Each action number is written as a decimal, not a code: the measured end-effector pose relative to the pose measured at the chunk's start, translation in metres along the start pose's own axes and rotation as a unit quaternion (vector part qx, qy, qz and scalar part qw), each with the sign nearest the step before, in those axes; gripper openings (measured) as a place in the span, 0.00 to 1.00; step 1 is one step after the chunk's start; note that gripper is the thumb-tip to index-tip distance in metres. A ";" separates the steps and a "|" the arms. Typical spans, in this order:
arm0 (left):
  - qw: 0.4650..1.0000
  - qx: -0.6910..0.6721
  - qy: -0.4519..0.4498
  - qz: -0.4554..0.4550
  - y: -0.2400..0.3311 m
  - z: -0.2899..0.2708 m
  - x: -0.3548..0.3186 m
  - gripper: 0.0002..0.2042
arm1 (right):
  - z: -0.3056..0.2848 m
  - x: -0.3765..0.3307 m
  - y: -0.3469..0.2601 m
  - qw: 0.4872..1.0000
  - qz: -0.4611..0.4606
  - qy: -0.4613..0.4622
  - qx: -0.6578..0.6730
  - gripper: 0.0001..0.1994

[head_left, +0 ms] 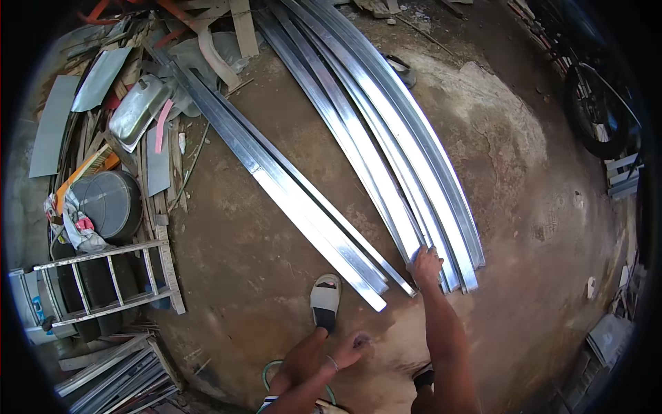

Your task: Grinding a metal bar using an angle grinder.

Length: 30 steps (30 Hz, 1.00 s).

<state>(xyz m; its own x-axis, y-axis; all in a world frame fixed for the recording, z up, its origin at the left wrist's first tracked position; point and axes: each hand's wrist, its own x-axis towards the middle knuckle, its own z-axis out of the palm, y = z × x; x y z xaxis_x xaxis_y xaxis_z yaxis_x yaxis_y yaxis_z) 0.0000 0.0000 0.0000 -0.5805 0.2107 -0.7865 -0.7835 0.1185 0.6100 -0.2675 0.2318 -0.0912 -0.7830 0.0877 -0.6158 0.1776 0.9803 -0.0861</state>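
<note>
The right hand point(427, 263) gripped the near end of a shiny metal channel point(386, 148) in the bundle on the concrete floor point(524, 207), apparently for leverage, while the left hand point(353, 346) hung loosely open, empty, beside the knee.

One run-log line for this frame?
right hand: on near ends of metal channels | left hand: empty, near knee | floor: bare concrete
</note>
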 end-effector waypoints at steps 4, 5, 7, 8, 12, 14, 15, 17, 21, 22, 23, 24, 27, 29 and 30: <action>0.999 0.028 0.026 -0.035 0.008 0.011 -0.031 0.15 | -0.031 -0.119 0.006 0.992 -0.058 0.036 0.106 0.36; 0.998 0.034 0.017 -0.058 0.007 0.021 -0.041 0.15 | -0.042 -0.156 0.027 0.988 -0.061 0.054 0.129 0.34; 0.989 -0.006 -0.018 -0.144 0.013 0.024 -0.059 0.18 | -0.063 -0.228 0.060 0.981 -0.028 -0.011 0.193 0.33; 0.982 -0.023 -0.034 -0.184 0.021 0.024 -0.065 0.19 | -0.075 -0.266 0.077 0.982 -0.021 -0.024 0.184 0.34; 0.959 -0.205 0.048 -0.191 0.109 0.036 -0.070 0.32 | -0.115 -0.430 0.153 0.982 0.027 -0.041 0.181 0.35; 0.956 -0.272 0.036 -0.107 0.169 0.042 -0.047 0.40 | -0.092 -0.522 0.194 0.971 0.093 -0.074 0.207 0.45; 0.943 -0.319 0.039 -0.088 0.192 0.041 -0.034 0.47 | -0.066 -0.558 0.217 0.967 0.112 -0.086 0.212 0.54; 0.928 -0.366 0.067 -0.036 0.254 0.041 -0.005 0.47 | -0.136 -0.641 0.211 0.968 0.140 -0.074 0.194 0.44; 0.950 -0.266 0.159 -0.036 0.319 0.030 0.019 0.36 | -0.112 -0.795 0.248 0.979 0.177 -0.055 0.089 0.34; 0.955 -0.195 0.199 -0.103 0.336 0.062 0.010 0.39 | -0.118 -0.827 0.241 0.963 0.230 -0.070 0.123 0.32; 0.967 -0.104 0.196 -0.121 0.317 0.051 0.012 0.39 | -0.136 -0.849 0.247 0.952 0.244 -0.083 0.164 0.30; 0.966 -0.032 0.229 -0.112 0.307 0.091 -0.001 0.36 | -0.143 -0.869 0.246 0.935 0.280 -0.097 0.197 0.29; 0.952 -0.152 0.209 -0.166 0.229 0.160 -0.057 0.30 | -0.111 -0.930 0.297 0.921 0.372 0.031 0.107 0.21; 0.937 -0.211 0.163 -0.224 0.185 0.222 -0.092 0.14 | -0.076 -0.991 0.354 0.886 0.448 0.034 0.117 0.17; 0.954 -0.161 0.079 -0.242 0.174 0.259 -0.125 0.14 | -0.049 -1.014 0.386 0.863 0.491 0.035 0.112 0.16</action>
<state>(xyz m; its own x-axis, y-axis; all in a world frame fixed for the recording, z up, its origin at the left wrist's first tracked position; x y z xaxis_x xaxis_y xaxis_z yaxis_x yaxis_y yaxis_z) -0.0066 0.2457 0.2296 -0.1397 0.0559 -0.9886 -0.9809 -0.1443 0.1305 0.5657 0.5300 0.5388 -0.2214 0.8751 -0.4304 0.8808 0.3689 0.2968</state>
